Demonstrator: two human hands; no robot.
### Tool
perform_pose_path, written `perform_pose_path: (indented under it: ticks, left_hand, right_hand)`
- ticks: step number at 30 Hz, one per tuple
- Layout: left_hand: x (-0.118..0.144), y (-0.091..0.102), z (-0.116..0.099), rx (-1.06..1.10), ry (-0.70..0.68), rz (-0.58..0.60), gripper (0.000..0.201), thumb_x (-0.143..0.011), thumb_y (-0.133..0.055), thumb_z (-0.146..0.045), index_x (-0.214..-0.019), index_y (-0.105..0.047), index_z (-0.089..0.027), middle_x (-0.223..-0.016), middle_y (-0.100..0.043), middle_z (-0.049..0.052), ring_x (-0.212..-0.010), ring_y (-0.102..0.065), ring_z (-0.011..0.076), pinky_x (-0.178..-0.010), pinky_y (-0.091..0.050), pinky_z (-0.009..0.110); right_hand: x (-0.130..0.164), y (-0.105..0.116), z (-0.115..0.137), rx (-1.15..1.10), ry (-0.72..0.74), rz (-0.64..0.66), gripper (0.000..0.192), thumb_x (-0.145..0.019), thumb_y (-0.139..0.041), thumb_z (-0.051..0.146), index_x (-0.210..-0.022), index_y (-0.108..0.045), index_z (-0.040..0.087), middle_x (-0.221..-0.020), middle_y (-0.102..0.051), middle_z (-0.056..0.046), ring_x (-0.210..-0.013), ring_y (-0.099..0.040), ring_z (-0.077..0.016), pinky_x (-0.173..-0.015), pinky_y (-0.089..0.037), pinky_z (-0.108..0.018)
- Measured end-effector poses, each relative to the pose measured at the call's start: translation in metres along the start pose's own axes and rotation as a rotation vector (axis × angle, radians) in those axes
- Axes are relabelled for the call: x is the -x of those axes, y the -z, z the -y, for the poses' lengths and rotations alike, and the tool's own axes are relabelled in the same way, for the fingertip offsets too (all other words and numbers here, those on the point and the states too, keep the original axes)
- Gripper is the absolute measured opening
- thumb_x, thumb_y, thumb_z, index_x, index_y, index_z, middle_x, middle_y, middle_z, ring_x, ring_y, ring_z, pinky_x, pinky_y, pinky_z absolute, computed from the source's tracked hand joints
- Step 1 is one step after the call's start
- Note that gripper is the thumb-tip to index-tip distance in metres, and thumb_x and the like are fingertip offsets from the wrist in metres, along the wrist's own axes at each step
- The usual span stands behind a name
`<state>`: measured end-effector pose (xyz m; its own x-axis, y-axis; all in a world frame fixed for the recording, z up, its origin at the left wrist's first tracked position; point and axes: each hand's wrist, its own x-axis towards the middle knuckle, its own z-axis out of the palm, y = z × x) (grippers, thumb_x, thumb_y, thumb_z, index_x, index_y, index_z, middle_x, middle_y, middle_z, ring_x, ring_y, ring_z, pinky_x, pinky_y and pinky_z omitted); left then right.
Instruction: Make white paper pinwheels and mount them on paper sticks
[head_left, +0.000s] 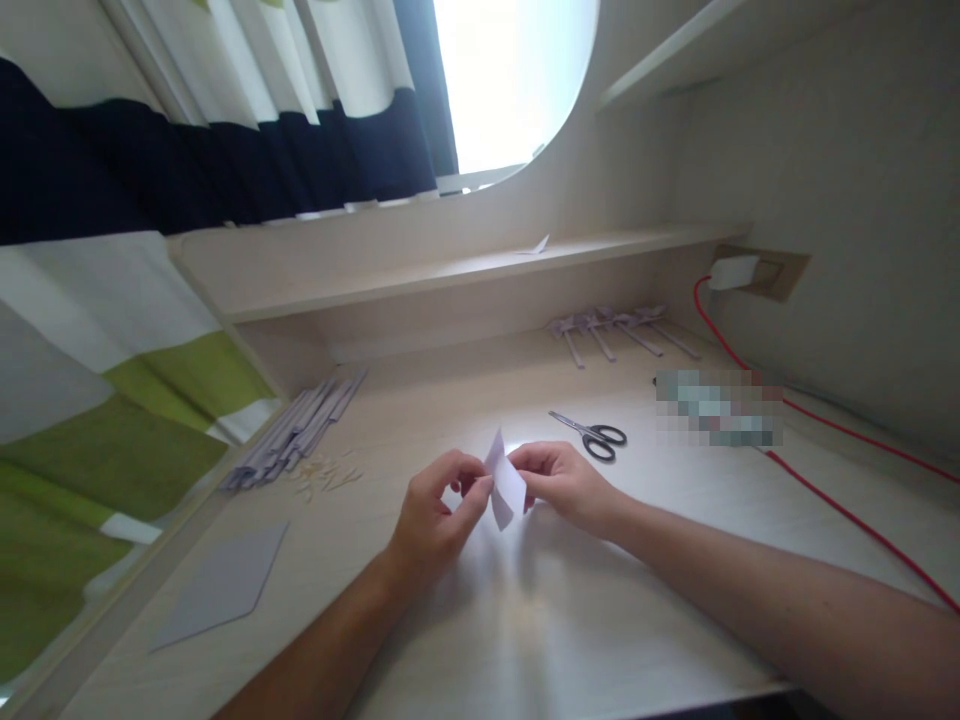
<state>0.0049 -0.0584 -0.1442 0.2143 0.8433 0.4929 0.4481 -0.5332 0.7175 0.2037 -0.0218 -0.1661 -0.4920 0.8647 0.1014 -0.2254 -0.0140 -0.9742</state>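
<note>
You can read no text, label, brand, number or sign in this view. The pixelated patch (716, 407) on the desk (615, 630) shows you no legible marking.

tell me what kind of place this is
Probably a desk in a home room: a patterned curtain hangs at the left, a shelf runs along the back, and a white plug sits at the right.

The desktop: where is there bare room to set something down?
Free: desktop between the lilac strips and scissors, beyond the folded paper; also between the right forearm and red cable. Crowded: left side, with lilac strips, pale bits and a flat sheet.
</note>
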Motion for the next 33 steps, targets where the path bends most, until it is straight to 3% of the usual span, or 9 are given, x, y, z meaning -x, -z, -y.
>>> perform_pose_path:
  ticks: [9,13,21,29,33]
  left_hand:
    - [0.000,0.001,0.000,0.021,-0.065,-0.096,0.002,-0.086,-0.068,-0.020,-0.084,-0.068,-0.021,-0.072,-0.064,0.000,-0.066,-0.056,0.0157,-0.066,-0.046,0.029]
    - [0.000,0.005,0.004,0.043,-0.026,-0.127,0.005,-0.084,-0.064,-0.018,-0.085,-0.067,-0.021,-0.074,-0.063,0.001,-0.070,-0.058,0.0171,-0.069,-0.048,0.030]
    - [-0.014,0.010,0.036,-0.096,0.086,-0.179,0.008,-0.084,-0.061,-0.018,-0.084,-0.068,-0.020,-0.073,-0.063,-0.001,-0.070,-0.059,0.0159,-0.068,-0.045,0.027]
    - [-0.032,0.054,0.077,-0.442,0.264,-0.219,0.010,-0.089,-0.063,-0.017,-0.094,-0.072,-0.016,-0.079,-0.067,0.002,-0.076,-0.063,0.0164,-0.076,-0.050,0.031]
    - [-0.032,0.078,0.098,-0.636,0.394,-0.134,0.032,-0.099,-0.065,-0.037,-0.124,-0.066,-0.016,-0.123,-0.068,0.010,-0.103,-0.069,0.0229,-0.089,-0.060,0.044]
  right_hand:
    - [-0.005,0.004,-0.008,-0.125,-0.082,0.021,0.027,-0.071,-0.088,0.038,-0.080,-0.076,0.015,-0.066,-0.066,0.000,-0.057,-0.056,-0.0101,-0.058,-0.044,-0.023]
    - [-0.007,0.007,-0.010,-0.164,-0.095,0.017,0.025,-0.072,-0.088,0.035,-0.078,-0.074,0.015,-0.066,-0.064,0.000,-0.056,-0.055,-0.0094,-0.058,-0.043,-0.023]
    - [-0.008,0.010,-0.013,-0.193,-0.116,0.024,0.020,-0.071,-0.085,0.028,-0.072,-0.071,0.015,-0.064,-0.060,0.001,-0.056,-0.052,-0.0092,-0.057,-0.039,-0.023]
    - [-0.008,0.013,-0.015,-0.196,-0.150,0.044,0.014,-0.068,-0.083,0.019,-0.072,-0.071,0.015,-0.068,-0.060,0.000,-0.060,-0.051,-0.0101,-0.056,-0.040,-0.023]
    - [-0.006,0.013,-0.014,-0.182,-0.151,0.046,0.018,-0.068,-0.086,0.024,-0.076,-0.073,0.013,-0.069,-0.061,-0.001,-0.061,-0.051,-0.0100,-0.057,-0.041,-0.022]
